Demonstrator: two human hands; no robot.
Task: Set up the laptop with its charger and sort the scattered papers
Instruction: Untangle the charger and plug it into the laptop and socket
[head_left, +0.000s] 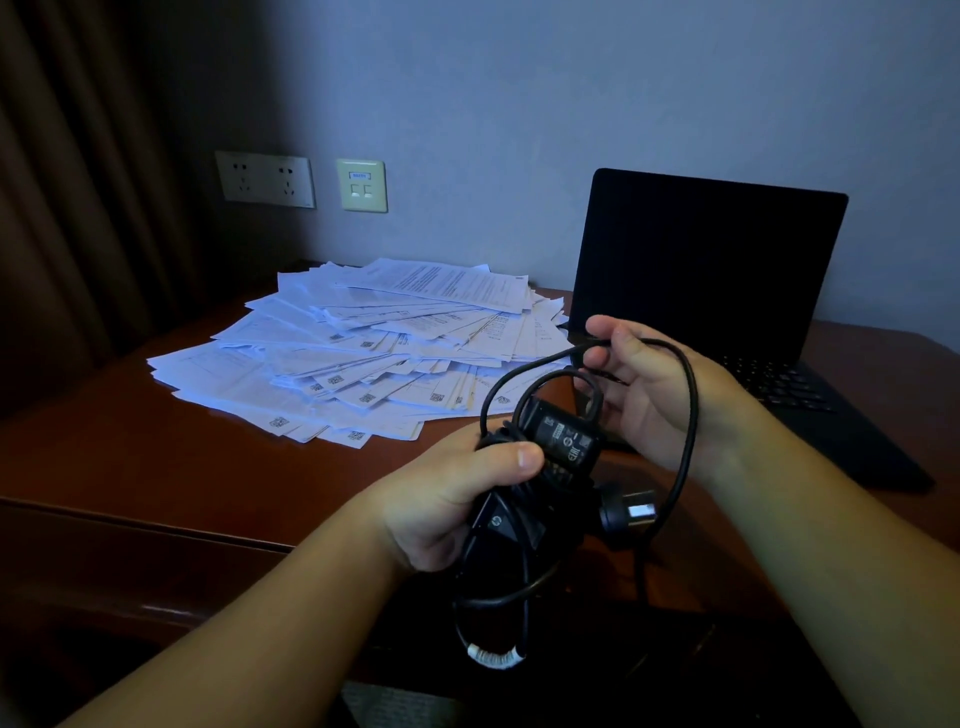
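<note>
My left hand (447, 499) grips the black charger brick (558, 441) with its cable bundled around it, held above the desk's front edge. My right hand (641, 384) pinches a loop of the black charger cable (688, 415) that arcs over my wrist. The cable's plug (631, 512) hangs just below the brick, and a lower loop with white tape (493, 657) dangles down. A black laptop (711, 260) stands open with a dark screen at the right. Scattered white papers (363, 348) lie fanned out across the desk's middle and left.
The brown wooden desk (156, 457) stands against a grey wall. A double power socket (265, 179) and a network socket plate (362, 185) are on the wall above the papers. Dark curtains (62, 208) hang at the left.
</note>
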